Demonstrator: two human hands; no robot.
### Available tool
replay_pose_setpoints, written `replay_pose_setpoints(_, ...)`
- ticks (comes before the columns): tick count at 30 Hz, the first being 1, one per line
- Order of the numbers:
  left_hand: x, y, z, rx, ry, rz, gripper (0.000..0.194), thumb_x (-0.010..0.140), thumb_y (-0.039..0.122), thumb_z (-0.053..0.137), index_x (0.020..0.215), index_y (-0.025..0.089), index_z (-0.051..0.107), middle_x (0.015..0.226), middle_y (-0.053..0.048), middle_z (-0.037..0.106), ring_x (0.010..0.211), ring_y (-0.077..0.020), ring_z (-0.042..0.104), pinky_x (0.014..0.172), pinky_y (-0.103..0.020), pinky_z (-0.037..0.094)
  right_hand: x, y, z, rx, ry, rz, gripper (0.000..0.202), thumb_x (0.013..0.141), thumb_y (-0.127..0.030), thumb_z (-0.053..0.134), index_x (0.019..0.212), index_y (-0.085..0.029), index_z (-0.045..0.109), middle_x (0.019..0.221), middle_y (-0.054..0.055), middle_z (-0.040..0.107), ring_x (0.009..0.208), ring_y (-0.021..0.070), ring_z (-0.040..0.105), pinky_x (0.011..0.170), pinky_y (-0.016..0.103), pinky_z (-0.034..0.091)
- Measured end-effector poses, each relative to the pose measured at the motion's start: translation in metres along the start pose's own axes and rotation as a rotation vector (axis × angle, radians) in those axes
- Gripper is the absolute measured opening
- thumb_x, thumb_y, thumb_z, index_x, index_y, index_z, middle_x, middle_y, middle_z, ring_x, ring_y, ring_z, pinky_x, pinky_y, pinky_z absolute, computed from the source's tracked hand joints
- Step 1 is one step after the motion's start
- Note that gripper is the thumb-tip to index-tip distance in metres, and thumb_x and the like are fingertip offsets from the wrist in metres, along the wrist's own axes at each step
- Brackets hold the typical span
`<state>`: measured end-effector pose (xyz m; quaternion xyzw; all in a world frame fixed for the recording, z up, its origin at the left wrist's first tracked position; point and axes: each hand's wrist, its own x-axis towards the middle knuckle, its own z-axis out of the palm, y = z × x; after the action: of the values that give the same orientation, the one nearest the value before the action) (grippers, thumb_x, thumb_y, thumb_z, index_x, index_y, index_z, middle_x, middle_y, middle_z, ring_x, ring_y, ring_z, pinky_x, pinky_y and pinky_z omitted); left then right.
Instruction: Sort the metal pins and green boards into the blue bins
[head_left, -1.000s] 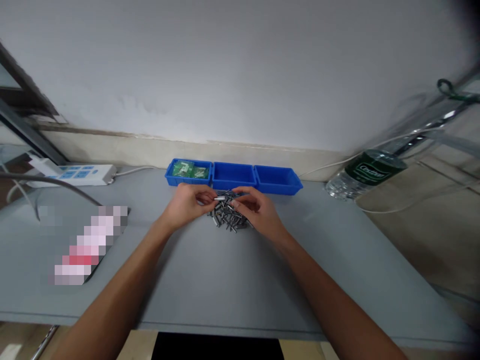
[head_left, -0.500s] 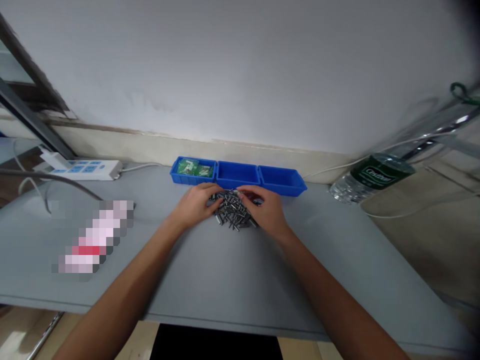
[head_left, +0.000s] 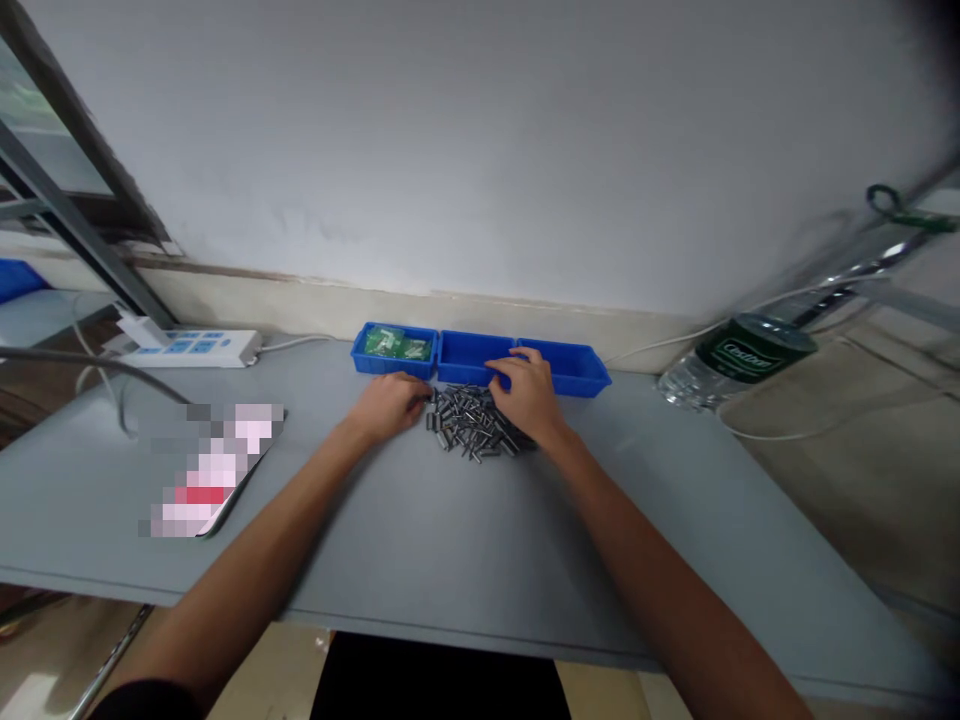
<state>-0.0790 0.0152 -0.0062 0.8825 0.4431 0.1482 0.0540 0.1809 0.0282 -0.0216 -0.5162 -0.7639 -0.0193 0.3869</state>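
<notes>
A pile of small metal pins [head_left: 474, 425], grey and shiny, lies loose on the grey table. At the pile's left edge rests my left hand [head_left: 388, 406], its fingers curled in; whatever they hold, if anything, is hidden. My right hand [head_left: 529, 395] is over the pile's right side, its fingers apart and reaching in front of the middle blue bin [head_left: 469, 346]. Nothing shows between those fingertips. The left blue bin [head_left: 360, 362] holds green packets [head_left: 396, 344] with pale marks or pieces on them. On the right, another blue bin [head_left: 577, 368] is partly behind my right hand.
A white power strip [head_left: 217, 348] with a plugged-in charger stands at the back left. In front of it lies a phone [head_left: 225, 480] with a blurred-out screen. A clear bottle with a green label [head_left: 750, 348] leans at the right edge by a cable. The wall closes the back.
My right hand has lifted from the pile towards the bins, and its fingers have spread. My left hand has drawn slightly left, off the pins. The view has shifted a little.
</notes>
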Motion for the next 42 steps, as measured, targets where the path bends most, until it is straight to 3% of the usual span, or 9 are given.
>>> replay_pose_setpoints(7, -0.001, -0.007, 0.009, -0.004, 0.051, -0.009, 0.029, 0.092, 0.015, 0.055, 0.112, 0.019, 0.075, 0.115, -0.012, 0.077, 0.107, -0.0271, 0.071, 0.093, -0.039, 0.057, -0.013, -0.021, -0.017, 0.099, 0.139, -0.014, 0.028, 0.089, -0.016, 0.054, 0.099, -0.025, 0.079, 0.099, 0.008, 0.079, 0.114, 0.0329, 0.062, 0.103, 0.056, 0.051)
replay_pose_setpoints(15, -0.001, -0.007, 0.012, -0.021, 0.062, -0.045, 0.027, 0.096, 0.018, 0.053, 0.114, 0.019, 0.073, 0.106, -0.013, 0.075, 0.099, -0.0276, 0.072, 0.089, -0.041, 0.057, -0.026, -0.031, -0.021, 0.208, 0.080, -0.049, 0.027, 0.090, -0.016, 0.053, 0.093, -0.027, 0.077, 0.094, 0.007, 0.078, 0.104, 0.0295, 0.067, 0.097, 0.049, 0.055)
replay_pose_setpoints(19, -0.005, -0.005, 0.011, -0.135, 0.144, -0.022, 0.022, 0.094, 0.015, 0.055, 0.108, 0.019, 0.071, 0.104, -0.011, 0.075, 0.091, -0.0247, 0.071, 0.086, -0.041, 0.057, -0.026, -0.035, -0.025, 0.250, 0.071, -0.052, 0.026, 0.091, -0.018, 0.053, 0.094, -0.027, 0.077, 0.094, 0.007, 0.078, 0.104, 0.0294, 0.066, 0.099, 0.050, 0.053)
replay_pose_setpoints(22, -0.005, 0.002, 0.011, -0.330, 0.273, -0.009, 0.015, 0.093, 0.015, 0.060, 0.103, 0.019, 0.070, 0.099, -0.008, 0.075, 0.085, -0.0200, 0.071, 0.082, -0.036, 0.059, -0.027, -0.039, -0.027, 0.291, 0.066, -0.041, 0.024, 0.092, -0.020, 0.054, 0.097, -0.027, 0.077, 0.097, 0.007, 0.078, 0.102, 0.0283, 0.068, 0.098, 0.048, 0.053)
replay_pose_setpoints(27, -0.001, 0.024, 0.015, -0.708, 0.489, -0.004, 0.019, 0.085, 0.025, 0.076, 0.101, 0.016, 0.071, 0.095, -0.007, 0.076, 0.085, -0.0180, 0.074, 0.085, -0.034, 0.064, -0.030, -0.045, -0.024, 0.546, -0.089, 0.087, 0.023, 0.094, -0.029, 0.062, 0.113, -0.026, 0.074, 0.103, 0.006, 0.079, 0.093, 0.0229, 0.073, 0.088, 0.039, 0.057)
replay_pose_setpoints(31, 0.001, 0.041, 0.017, -0.849, 0.510, 0.009, 0.022, 0.083, 0.028, 0.079, 0.099, 0.016, 0.071, 0.098, -0.007, 0.076, 0.082, -0.0180, 0.077, 0.083, -0.034, 0.066, -0.031, -0.046, -0.014, 0.763, -0.215, 0.187, 0.028, 0.090, -0.039, 0.072, 0.114, -0.026, 0.074, 0.087, 0.003, 0.078, 0.081, 0.0205, 0.074, 0.077, 0.035, 0.058)
replay_pose_setpoints(34, 0.000, 0.046, 0.017, -0.843, 0.512, 0.000, 0.020, 0.083, 0.028, 0.079, 0.098, 0.016, 0.071, 0.100, -0.007, 0.075, 0.083, -0.0186, 0.078, 0.083, -0.034, 0.067, -0.031, -0.044, -0.008, 0.854, -0.230, 0.238, 0.024, 0.088, -0.040, 0.074, 0.106, -0.026, 0.077, 0.081, 0.002, 0.077, 0.072, 0.0196, 0.072, 0.069, 0.033, 0.058)
replay_pose_setpoints(37, -0.001, 0.044, 0.016, -0.741, 0.501, 0.006, 0.017, 0.088, 0.025, 0.074, 0.102, 0.016, 0.071, 0.100, -0.008, 0.076, 0.086, -0.0194, 0.077, 0.086, -0.036, 0.066, -0.028, -0.042, -0.008, 0.788, -0.154, 0.234, 0.017, 0.089, -0.035, 0.071, 0.102, -0.025, 0.078, 0.087, 0.003, 0.079, 0.077, 0.0213, 0.073, 0.072, 0.036, 0.059)
replay_pose_setpoints(42, -0.004, 0.029, 0.020, -0.293, 0.282, 0.093, 0.029, 0.099, 0.016, 0.052, 0.121, 0.018, 0.070, 0.124, -0.012, 0.075, 0.115, -0.0260, 0.071, 0.106, -0.048, 0.057, -0.017, -0.031, -0.013, 0.214, 0.057, 0.016, 0.033, 0.095, -0.026, 0.059, 0.124, -0.021, 0.074, 0.112, 0.009, 0.078, 0.110, 0.0297, 0.066, 0.101, 0.049, 0.052)
